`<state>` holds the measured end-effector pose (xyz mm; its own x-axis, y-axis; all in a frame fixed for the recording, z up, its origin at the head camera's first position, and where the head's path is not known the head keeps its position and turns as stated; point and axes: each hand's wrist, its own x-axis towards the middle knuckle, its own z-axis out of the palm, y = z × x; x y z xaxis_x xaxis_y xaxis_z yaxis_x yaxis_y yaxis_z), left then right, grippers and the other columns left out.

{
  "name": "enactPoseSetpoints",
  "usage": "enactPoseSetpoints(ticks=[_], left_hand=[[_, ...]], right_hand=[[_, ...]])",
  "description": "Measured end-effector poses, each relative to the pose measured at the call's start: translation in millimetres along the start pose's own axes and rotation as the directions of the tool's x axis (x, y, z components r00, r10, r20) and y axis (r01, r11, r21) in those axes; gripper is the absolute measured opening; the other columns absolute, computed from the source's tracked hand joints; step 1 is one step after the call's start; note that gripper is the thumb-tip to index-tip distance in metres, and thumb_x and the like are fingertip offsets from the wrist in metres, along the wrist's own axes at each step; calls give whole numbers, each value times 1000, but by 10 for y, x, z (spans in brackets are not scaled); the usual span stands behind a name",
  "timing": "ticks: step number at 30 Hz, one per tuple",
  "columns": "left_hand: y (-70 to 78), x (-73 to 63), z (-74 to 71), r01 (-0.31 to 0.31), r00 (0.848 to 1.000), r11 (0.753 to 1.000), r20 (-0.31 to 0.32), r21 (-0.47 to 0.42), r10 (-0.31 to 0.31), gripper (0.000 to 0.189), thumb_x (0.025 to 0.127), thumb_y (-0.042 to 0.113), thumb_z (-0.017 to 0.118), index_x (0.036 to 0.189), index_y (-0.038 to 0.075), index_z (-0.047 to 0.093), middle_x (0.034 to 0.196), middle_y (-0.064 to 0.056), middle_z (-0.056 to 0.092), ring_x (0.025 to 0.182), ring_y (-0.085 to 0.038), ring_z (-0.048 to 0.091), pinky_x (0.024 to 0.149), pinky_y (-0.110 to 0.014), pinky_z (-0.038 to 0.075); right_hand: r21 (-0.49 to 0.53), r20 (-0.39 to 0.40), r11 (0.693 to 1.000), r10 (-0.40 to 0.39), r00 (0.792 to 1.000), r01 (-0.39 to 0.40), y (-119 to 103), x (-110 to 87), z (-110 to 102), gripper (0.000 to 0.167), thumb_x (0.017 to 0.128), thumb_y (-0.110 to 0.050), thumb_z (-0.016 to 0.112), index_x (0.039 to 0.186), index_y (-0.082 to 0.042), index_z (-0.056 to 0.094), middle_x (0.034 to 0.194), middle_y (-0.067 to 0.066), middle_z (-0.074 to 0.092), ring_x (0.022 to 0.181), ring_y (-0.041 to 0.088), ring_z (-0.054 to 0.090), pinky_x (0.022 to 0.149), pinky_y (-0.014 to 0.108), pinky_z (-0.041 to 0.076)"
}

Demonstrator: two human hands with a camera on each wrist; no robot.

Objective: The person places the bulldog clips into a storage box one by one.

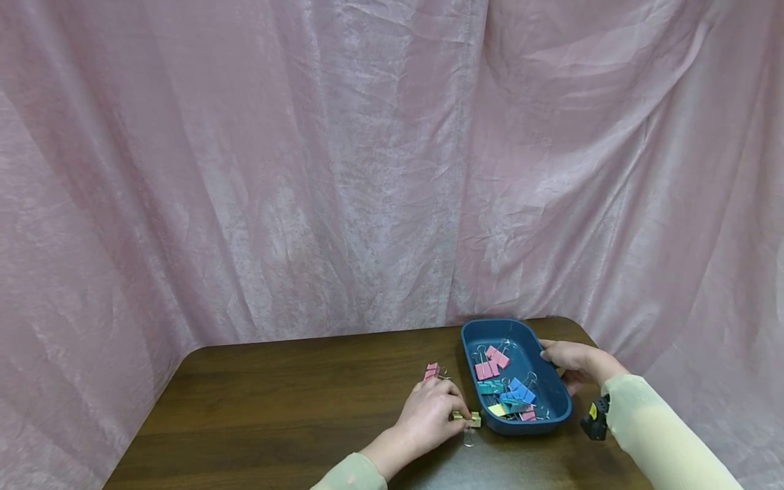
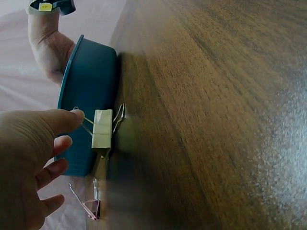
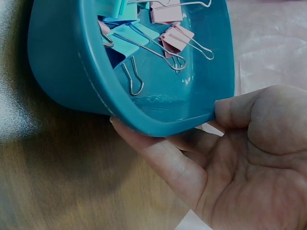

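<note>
My left hand (image 1: 431,413) pinches a wire handle of a yellow binder clip (image 2: 102,128) between thumb and fingertip. The clip is on the table, close beside the wall of a blue plastic box (image 2: 91,72). My right hand (image 1: 578,361) grips the box's right side, thumb at the rim and fingers along the outer wall. Inside the box lie several binder clips: pink ones (image 1: 486,369) toward the far end, and blue ones (image 1: 519,391), green and yellow toward the near end. Just beyond my left fingers, a pink binder clip (image 1: 431,371) is on the table.
The brown wooden table (image 1: 275,401) stretches out to the left of the box. A pink curtain (image 1: 367,170) hangs behind the table's back edge and down both sides. A black device (image 1: 595,418) is strapped to my right wrist.
</note>
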<state>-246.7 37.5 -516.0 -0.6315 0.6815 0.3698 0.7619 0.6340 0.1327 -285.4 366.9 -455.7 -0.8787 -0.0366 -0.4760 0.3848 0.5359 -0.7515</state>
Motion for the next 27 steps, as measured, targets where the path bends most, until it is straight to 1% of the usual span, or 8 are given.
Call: enactPoseSetpoints(ticks=[6,11,16,22,24,27], left_hand=[[-9,5,-1,-14,1000,999,-12,29,14,4,84,35,83,87,37,81,98,14,62,100,-9,55,83,-29,44],[-34,0,16,-25,999,998,-31,59,26,4,84,35,83,86,37,80,98,15,62,101,-9,56,87,-32,46],[-77,-12,18,-56,994,993,-92,101,66,7,80,32,85,82,36,79,97,14,63,100,-10,57,89,-34,47],[-123,-18,14,-89,977,983,-179,158,117,9,78,34,86,78,36,78,95,15,63,100,-10,59,91,-35,48],[-135,-16,9,-89,974,982,-194,166,121,9,77,34,86,78,37,77,96,15,63,102,-11,59,92,-35,48],[-148,-12,-4,-81,974,984,-196,159,111,9,78,34,86,78,37,77,96,15,63,105,-13,60,94,-36,48]], right_hand=[[5,-5,1000,0,1000,0,8,2,2,57,111,-17,33,164,-11,10,142,42,36,84,42,70,69,52,60],[10,-1,1000,-2,1000,2,17,12,-2,57,111,-16,33,164,-11,10,143,42,36,84,43,70,69,53,60],[-3,-4,1000,-7,1000,7,17,13,-1,58,111,-16,33,164,-11,11,144,42,34,84,42,70,69,52,61],[-11,-13,1000,-14,1000,14,16,10,6,58,111,-16,34,164,-10,11,143,42,36,85,42,69,69,52,61],[-10,-14,1000,-17,1000,17,17,8,8,58,111,-16,35,164,-10,11,142,42,37,85,42,69,69,52,61],[-11,-15,1000,-20,1000,20,16,5,7,58,111,-16,35,163,-10,11,141,41,38,85,41,69,69,53,60]])
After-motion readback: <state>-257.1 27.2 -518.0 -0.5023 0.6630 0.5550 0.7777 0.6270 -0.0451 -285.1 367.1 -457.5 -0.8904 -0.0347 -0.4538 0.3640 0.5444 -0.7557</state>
